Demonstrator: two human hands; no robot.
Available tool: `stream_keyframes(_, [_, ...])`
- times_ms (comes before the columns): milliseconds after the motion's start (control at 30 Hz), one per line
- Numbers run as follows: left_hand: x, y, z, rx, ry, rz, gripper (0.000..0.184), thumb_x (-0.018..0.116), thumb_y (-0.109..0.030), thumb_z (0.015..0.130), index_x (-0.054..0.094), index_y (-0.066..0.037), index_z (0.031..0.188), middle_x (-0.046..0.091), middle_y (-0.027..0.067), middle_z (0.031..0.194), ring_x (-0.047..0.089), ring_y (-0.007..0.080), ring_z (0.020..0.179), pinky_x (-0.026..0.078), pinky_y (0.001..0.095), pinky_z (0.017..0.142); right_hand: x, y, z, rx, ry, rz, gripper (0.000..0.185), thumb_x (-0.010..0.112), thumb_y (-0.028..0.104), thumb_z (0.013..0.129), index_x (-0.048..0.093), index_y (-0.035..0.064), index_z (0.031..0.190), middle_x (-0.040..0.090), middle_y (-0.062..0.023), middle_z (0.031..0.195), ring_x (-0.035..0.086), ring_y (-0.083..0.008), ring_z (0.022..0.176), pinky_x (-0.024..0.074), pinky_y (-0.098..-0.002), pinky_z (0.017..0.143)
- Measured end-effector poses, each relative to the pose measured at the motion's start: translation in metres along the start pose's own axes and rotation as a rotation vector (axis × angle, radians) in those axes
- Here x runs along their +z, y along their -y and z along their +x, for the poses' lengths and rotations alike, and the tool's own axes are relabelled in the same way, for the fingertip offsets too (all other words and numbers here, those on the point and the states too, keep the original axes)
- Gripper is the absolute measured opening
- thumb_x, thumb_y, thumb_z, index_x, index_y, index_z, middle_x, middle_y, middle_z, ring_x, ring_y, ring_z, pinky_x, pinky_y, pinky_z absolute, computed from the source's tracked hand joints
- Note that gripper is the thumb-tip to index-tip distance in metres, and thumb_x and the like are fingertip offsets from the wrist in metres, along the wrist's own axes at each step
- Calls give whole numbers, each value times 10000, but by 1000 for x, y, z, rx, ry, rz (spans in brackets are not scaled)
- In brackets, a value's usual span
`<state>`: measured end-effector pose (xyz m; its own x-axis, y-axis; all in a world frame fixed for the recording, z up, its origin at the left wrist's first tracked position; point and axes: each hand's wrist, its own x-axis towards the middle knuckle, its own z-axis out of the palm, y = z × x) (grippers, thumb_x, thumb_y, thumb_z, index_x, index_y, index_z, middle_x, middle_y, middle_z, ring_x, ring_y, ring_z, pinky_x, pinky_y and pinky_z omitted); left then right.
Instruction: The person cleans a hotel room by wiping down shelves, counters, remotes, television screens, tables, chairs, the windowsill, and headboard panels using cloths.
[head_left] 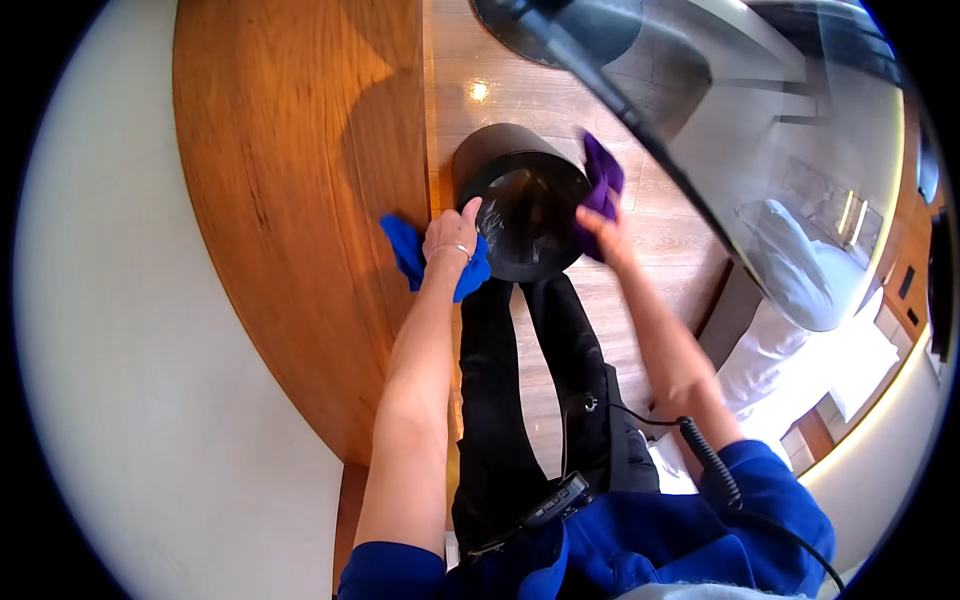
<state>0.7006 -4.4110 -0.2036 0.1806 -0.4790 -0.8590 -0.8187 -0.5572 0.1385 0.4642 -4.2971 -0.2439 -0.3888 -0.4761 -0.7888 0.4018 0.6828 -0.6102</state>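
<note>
Head view: gripping, with the left hand [451, 238], the left rim of a dark waste bin [528, 222] and a bunched blue cloth [403, 246]; clasping, with the blurred right hand [604, 234], a purple cloth [604, 178] at the right rim. Located between both hands, mouth upward. Probably wiping; next, steady the rim, press the purple cloth flat.
</note>
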Motion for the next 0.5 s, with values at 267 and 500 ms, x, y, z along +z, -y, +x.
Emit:
stream_keyframes(267, [-14, 75, -51, 77, 521, 57, 719, 498, -615, 869, 658, 59, 1065, 652, 230, 1078, 610, 340, 1029, 463, 361, 914, 88, 22, -186, 613, 944, -778, 933, 844, 278, 655, 384, 7, 1420, 527, -186, 1322, 545, -271, 1155, 411, -353, 1005])
stream_keyframes(500, [-196, 113, -235, 215, 485, -813, 422, 639, -419, 899, 700, -2, 904, 678, 76, 814, 629, 142, 763, 513, 276, 726, 60, 366, -310, -97, 1409, -950, 612, 738, 435, 799, 560, 86, 1269, 642, -105, 1114, 596, -200, 1029, 468, -336, 907])
